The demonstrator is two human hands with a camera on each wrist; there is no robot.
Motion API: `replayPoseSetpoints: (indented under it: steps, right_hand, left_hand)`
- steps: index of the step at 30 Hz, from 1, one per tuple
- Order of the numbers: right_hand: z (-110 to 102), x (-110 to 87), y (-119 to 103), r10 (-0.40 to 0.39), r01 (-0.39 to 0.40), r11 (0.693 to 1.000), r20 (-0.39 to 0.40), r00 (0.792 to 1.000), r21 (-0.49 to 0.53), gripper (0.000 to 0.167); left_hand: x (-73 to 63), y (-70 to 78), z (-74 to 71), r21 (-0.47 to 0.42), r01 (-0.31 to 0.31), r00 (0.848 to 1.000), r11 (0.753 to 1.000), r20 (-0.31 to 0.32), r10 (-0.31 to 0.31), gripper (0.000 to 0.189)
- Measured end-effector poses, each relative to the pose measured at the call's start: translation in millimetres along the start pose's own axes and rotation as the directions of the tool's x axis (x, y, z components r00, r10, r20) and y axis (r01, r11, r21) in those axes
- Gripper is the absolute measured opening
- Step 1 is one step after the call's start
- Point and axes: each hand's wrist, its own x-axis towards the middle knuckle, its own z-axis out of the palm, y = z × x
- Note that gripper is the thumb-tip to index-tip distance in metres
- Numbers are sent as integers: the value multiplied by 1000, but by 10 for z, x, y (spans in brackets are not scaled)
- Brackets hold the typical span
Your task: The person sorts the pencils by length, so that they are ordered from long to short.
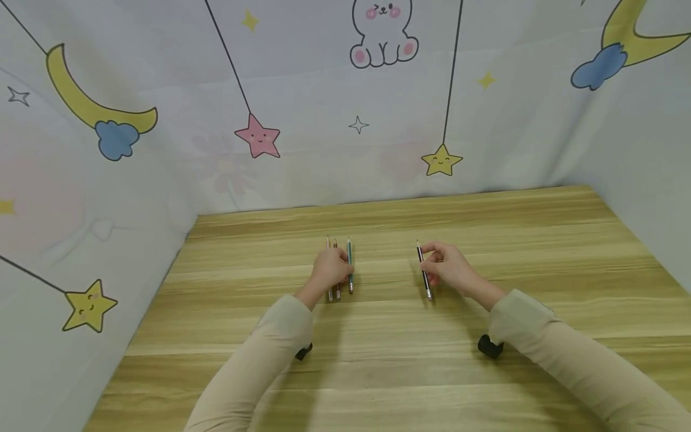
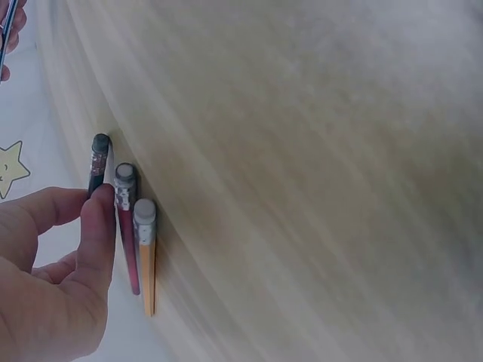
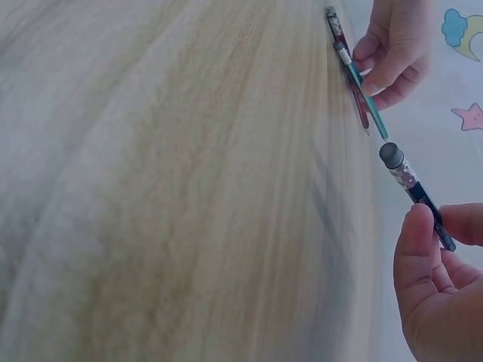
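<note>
My left hand pinches a green pencil between thumb and fingers, its tip pointing away from me. Just left of it, two more pencils lie side by side on the table: a dark red pencil and an orange pencil, partly covered by the hand in the head view. Farther right, my right hand pinches a dark blue or black pencil, eraser end toward me. In the right wrist view this dark pencil appears held above the table, with its grey eraser uppermost.
The wood-grain table is bounded at the back and sides by a white printed cloth with stars and moons. A black wrist device shows under the right sleeve, and another dark one under the left.
</note>
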Motion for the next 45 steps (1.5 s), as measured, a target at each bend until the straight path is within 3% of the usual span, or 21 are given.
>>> replayPoseSetpoints:
  steps: [7, 16, 25, 30, 45]
  right_hand:
    - [-23, 19, 11, 2, -2, 1000, 8, 1000, 6, 36]
    - [-43, 41, 19, 7, -7, 1000, 13, 1000, 9, 37]
    - [-41, 40, 7, 4, -4, 1000, 19, 1000, 10, 37]
    - [-16, 60, -18, 8, -8, 1000, 24, 1000, 18, 38]
    - [303, 286, -172, 2, -3, 1000, 48, 999, 26, 39]
  left_hand:
    - [15, 35, 38, 101, -21, 999, 995, -29, 24, 22]
    - [45, 49, 78, 244, -68, 996, 967, -42, 81, 25]
    - [22, -2, 63, 275, -81, 995, 958, -42, 96, 27]
    - [11, -28, 59, 284, -57, 995, 957, -58, 77, 28]
    - [-58, -61, 27, 295, -55, 996, 954, -45, 72, 29]
